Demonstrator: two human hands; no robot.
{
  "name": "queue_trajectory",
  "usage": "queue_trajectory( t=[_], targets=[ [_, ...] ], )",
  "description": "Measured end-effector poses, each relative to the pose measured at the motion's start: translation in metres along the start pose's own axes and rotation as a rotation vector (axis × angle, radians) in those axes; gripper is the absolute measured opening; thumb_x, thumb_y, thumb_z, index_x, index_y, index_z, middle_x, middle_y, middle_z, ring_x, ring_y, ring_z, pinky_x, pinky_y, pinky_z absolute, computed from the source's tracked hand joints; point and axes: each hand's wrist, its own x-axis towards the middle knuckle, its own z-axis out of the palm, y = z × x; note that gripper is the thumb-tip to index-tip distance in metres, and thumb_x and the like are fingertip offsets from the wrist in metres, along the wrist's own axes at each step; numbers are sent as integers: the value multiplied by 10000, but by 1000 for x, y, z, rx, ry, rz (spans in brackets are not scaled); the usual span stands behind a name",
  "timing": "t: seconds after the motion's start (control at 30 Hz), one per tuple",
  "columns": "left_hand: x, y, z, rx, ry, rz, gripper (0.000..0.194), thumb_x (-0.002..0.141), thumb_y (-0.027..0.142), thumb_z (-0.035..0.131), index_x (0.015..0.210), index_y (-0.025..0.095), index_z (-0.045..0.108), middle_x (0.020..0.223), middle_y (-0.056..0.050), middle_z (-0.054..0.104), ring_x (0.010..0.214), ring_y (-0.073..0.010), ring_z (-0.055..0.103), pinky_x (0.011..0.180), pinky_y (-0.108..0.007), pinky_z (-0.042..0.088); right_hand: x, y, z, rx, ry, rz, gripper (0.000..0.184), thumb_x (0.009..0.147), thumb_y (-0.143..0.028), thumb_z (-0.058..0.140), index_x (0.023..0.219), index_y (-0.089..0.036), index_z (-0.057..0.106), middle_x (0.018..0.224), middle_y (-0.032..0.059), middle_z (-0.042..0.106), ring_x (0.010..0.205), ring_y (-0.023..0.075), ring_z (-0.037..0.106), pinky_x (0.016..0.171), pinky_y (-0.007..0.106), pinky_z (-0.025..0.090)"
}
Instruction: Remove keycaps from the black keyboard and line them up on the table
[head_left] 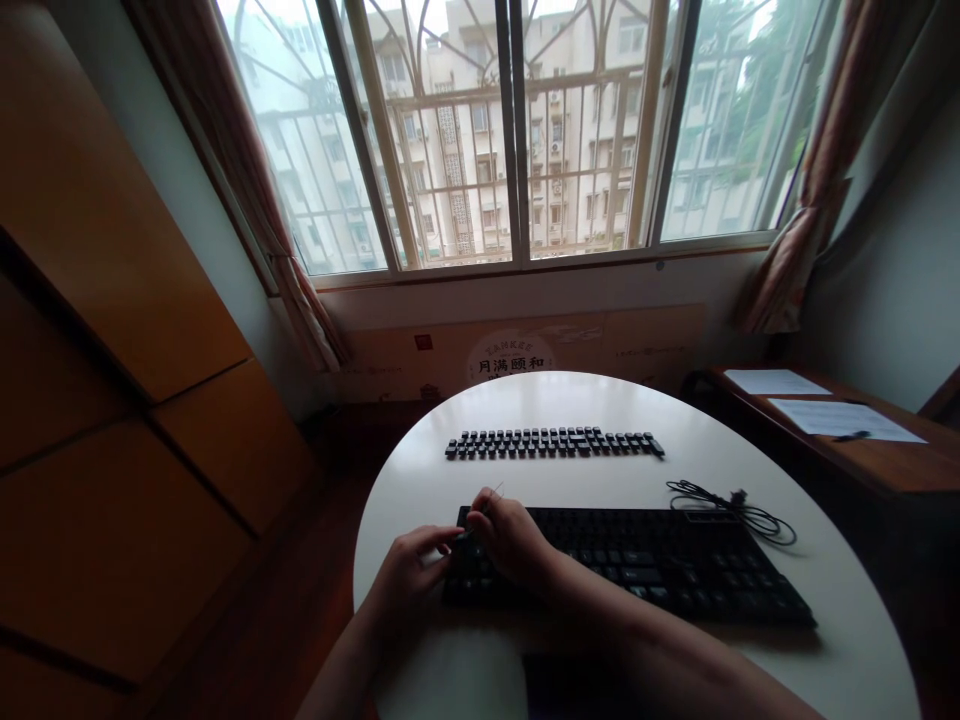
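Note:
A black keyboard (637,560) lies on the white round table, its left part bare of several keycaps in the upper rows. Over its upper left corner, my right hand (506,530) is closed on a thin wire tool (495,492), which looks like a wire keycap puller; its lower end is hidden by my fingers. At the keyboard's left edge is my left hand (412,565), fingers stretched toward the right fingertips, with thumb and forefinger apart. Whether the left fingertips touch a keycap is too dark to tell. Behind the keyboard, loose black keycaps (555,442) stand in rows.
A coiled black cable (739,510) lies behind the keyboard's right end. The round table (420,460) has a curved edge. A wooden desk (885,465) with paper sheets (847,420) and a dark pen stands at the right. Wooden cabinets (112,300) are at the left, a window ahead.

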Motion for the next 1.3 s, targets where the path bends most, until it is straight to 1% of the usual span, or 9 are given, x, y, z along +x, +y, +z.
queue_trajectory(
  t=[0.13,0.23,0.4,0.67,0.93,1.03,1.1,1.2,1.3],
  targets=[
    [-3,2,3,-2,27,-8,216,852,246,571,963,196,749,871,-69,719,777,-202,657,709,-291,533,1,2,1,39,-59,-75,241,994,-416,459,916,-207,551,782,34,677,665,170,627,639,237,428],
    [-2,5,3,-31,18,-38,247,830,208,560,1005,191,734,917,-65,716,761,-186,645,689,-276,526,1,1,0,39,-49,-46,240,995,-411,459,911,-205,549,765,31,669,658,170,619,638,238,424],
    [0,7,0,-91,-34,-59,304,853,334,599,1079,158,701,926,-75,705,716,-174,622,642,-270,509,0,-2,-3,23,-78,-7,229,986,-408,477,910,-207,557,746,21,668,639,163,604,632,236,419],
    [4,6,0,-145,-51,-88,293,854,397,625,961,148,734,924,-89,726,790,-210,650,712,-298,513,-1,0,-3,0,-113,-35,211,985,-384,467,915,-207,559,776,29,677,668,169,620,651,243,429],
    [6,3,-3,-288,-39,-154,273,849,382,637,980,164,735,997,-86,738,954,-258,660,878,-348,504,-3,-1,-3,-16,-36,-20,231,977,-409,477,901,-208,565,716,18,664,604,161,597,608,238,411],
    [6,0,-4,-356,-11,-169,285,828,398,666,970,159,731,1005,-88,733,963,-256,651,890,-347,492,-3,-3,-3,6,8,-15,244,975,-417,477,894,-206,570,685,13,652,587,159,591,596,235,401],
    [5,-5,-5,-407,39,-201,317,803,422,694,969,154,724,967,-87,730,900,-236,647,842,-335,499,-3,-5,-4,27,53,-8,253,969,-421,482,874,-203,567,652,6,632,562,153,571,578,231,386],
    [3,-18,-6,-510,178,-283,419,740,480,741,985,142,709,869,-82,715,739,-186,612,698,-301,507,-2,-5,-5,72,138,16,269,970,-417,467,837,-197,547,601,-8,584,513,139,514,545,224,357],
    [6,-31,-10,-570,296,-345,498,697,510,763,1020,137,700,842,-82,704,697,-165,592,642,-280,501,0,-5,-5,99,168,34,266,970,-402,458,819,-197,533,578,-20,550,492,129,475,534,221,342]
  ],
)
